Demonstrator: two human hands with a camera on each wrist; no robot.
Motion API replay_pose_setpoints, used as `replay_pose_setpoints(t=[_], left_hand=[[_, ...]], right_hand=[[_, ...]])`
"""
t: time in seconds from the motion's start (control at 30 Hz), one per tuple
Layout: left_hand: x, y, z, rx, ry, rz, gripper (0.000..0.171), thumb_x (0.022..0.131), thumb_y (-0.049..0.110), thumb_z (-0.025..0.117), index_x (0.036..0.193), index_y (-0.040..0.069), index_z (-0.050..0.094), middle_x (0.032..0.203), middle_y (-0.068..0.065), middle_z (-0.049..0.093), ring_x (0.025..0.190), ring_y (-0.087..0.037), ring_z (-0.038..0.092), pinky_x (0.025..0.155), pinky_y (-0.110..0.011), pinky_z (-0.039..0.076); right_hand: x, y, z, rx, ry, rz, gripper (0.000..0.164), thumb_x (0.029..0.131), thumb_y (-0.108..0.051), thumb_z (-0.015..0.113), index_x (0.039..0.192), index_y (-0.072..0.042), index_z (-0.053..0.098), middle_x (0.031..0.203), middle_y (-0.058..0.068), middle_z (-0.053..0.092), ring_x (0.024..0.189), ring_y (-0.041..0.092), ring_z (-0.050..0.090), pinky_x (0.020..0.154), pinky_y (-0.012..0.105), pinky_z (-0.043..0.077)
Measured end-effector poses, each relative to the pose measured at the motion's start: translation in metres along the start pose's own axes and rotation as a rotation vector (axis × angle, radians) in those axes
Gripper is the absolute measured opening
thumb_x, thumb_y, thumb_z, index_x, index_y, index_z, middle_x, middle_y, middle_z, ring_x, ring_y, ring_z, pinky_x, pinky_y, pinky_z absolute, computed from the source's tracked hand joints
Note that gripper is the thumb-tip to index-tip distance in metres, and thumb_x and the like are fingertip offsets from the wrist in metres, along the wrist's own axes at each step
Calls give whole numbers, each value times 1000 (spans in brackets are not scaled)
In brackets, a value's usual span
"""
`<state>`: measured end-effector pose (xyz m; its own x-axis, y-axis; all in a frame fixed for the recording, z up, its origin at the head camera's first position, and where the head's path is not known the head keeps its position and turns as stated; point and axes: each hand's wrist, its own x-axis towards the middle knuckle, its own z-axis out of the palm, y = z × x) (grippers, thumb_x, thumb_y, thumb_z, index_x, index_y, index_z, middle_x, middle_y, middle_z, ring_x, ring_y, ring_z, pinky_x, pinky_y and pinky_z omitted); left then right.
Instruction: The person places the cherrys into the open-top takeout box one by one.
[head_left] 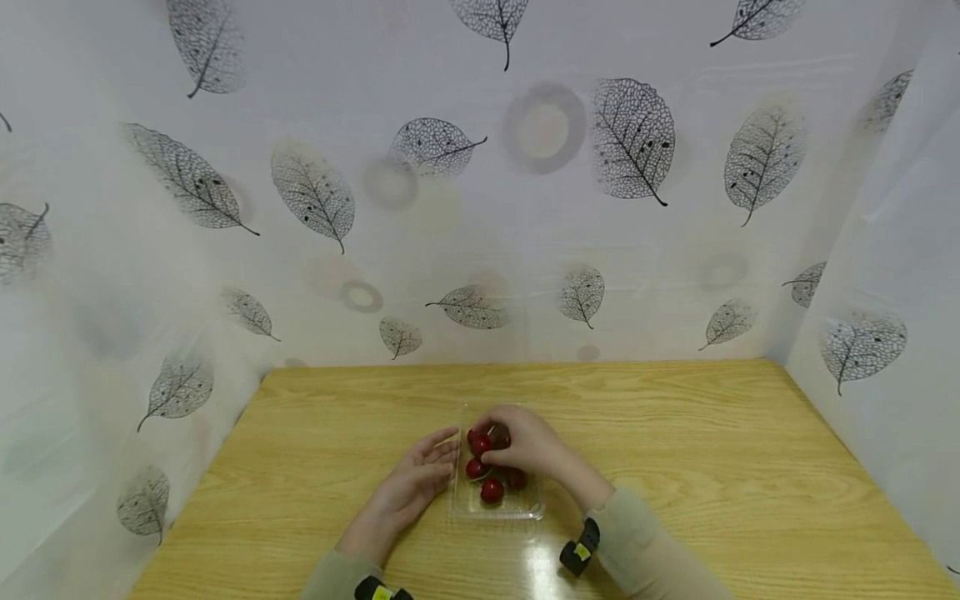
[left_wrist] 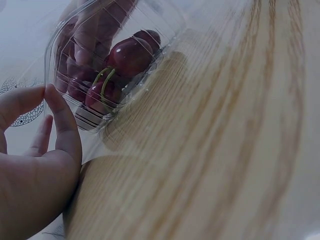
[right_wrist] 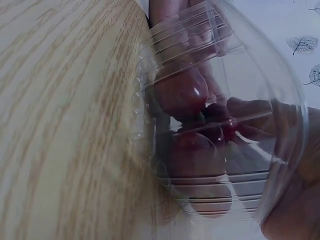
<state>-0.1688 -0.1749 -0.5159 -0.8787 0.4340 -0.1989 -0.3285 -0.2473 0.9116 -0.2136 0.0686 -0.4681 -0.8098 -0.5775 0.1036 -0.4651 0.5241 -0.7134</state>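
Observation:
A clear plastic container (head_left: 498,512) holding several dark red cherries (head_left: 492,490) stands on the table. My right hand (head_left: 525,442) reaches into it from the right, and its thumb and fingers pinch a cherry (head_left: 481,445) near the left side. In the right wrist view, the thumb (right_wrist: 250,112) shows through the plastic against dark red fruit. My left hand (head_left: 412,483) is at the container's left wall, its fingers loosely extended and the fingertips right at the plastic. Green stems (left_wrist: 106,80) show on cherries in the left wrist view. The right hand partly hides some fruit.
The wood-grain table (head_left: 675,467) extends to both sides of the container. White sheeting (head_left: 465,225) printed with dark leaf skeletons rises behind the table and along its sides. A dark strap (head_left: 581,546) is around the right wrist.

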Motion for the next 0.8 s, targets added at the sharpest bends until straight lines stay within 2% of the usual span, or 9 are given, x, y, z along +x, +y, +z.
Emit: replay_pose_setpoints(t=[0.37,0.8], left_hand=[[2,-1,0,-20,24,-14,71,103,-4,53,166,-1,21,139,1,50,123,-8,54,98,-21,50],[1,1,3,-31,19,0,69,103,-4,52,165,-4,20,138,-1,52,121,-7,55,97,-19,51]], right_hand=[[-1,1,0,34,13,0,31,89,-10,84,118,-6,74,108,7,76,96,22,72,87,30,59],[-3,-1,-3,124,32,-14,30,90,-6,81,118,-2,73,107,12,76,94,24,73,85,24,58]])
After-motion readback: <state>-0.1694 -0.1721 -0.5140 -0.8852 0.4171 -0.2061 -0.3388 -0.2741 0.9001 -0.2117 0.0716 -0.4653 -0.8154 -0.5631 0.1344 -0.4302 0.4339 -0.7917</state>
